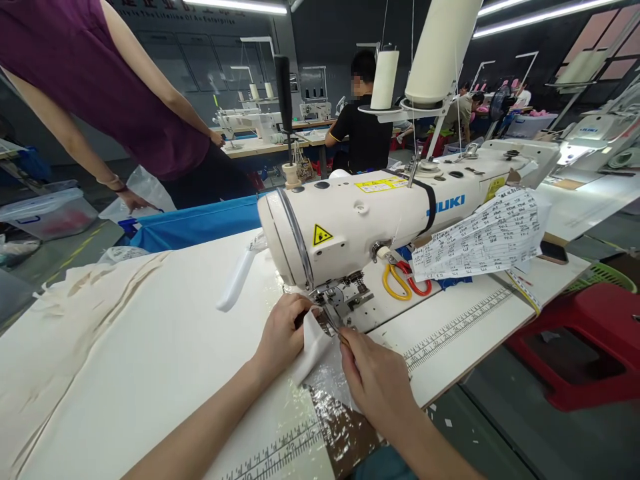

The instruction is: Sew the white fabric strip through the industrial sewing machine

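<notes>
A white sewing machine stands across the table, its needle area just in front of both hands. My left hand is closed on a small piece of white cloth at the left of the presser foot. Close by on the right, my right hand pinches something thin, partly hidden by the fingers, at the front edge of the machine plate. The cloth hangs down over clear plastic film on the table edge.
Yellow and red scissors lie right of the needle area. A handwritten paper leans on the machine. Cream cloth covers the table's left side. A red stool stands at right. A person in purple stands behind the table at left.
</notes>
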{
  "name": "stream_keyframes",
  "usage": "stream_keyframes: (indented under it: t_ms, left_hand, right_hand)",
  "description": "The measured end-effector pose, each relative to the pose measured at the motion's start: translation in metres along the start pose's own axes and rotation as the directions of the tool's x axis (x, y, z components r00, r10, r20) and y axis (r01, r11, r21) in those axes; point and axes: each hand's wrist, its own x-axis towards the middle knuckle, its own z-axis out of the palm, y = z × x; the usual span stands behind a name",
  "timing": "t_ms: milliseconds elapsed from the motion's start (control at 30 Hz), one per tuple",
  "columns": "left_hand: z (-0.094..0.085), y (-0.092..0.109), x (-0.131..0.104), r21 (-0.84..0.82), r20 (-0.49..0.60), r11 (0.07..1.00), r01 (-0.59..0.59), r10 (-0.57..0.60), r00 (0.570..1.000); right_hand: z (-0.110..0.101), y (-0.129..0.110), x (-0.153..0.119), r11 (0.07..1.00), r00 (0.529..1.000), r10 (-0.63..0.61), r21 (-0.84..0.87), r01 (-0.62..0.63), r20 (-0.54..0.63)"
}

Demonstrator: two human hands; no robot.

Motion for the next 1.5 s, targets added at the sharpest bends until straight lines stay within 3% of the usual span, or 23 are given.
stream_keyframes:
  t_ms: [233, 533, 833, 1500]
  left_hand:
    - [-0.0009, -0.0012, 0.0018, 0.033, 0.005, 0.998, -0.05, 0.049, 0.999]
    - [-0.0036, -0.0049, 0.0027, -0.041, 0.05, 0.998, 0.051, -0.049, 0.998]
    - [-0.0033, -0.0062, 0.0022, -0.048, 0.062, 0.994, 0.096, -0.093, 0.994]
    - [-0.0021, -0.0024, 0.0048, 0.046, 0.043, 0.999, 0.025, -0.027, 0.999]
  right_hand:
    - [-0.0009, -0.0018, -0.0011, 1.0, 0.998, 0.018, -0.01, -0.018, 0.057]
    - [-0.0014, -0.0039, -0.0015, 0.998, 0.996, 0.059, -0.022, -0.058, 0.063]
    - [-0.0003, -0.0015, -0.0035, 0.997, 0.998, 0.056, 0.051, -0.056, -0.006]
    - [-0.0012, -0.004, 0.0002, 0.997, 0.992, 0.07, -0.047, -0.065, 0.102]
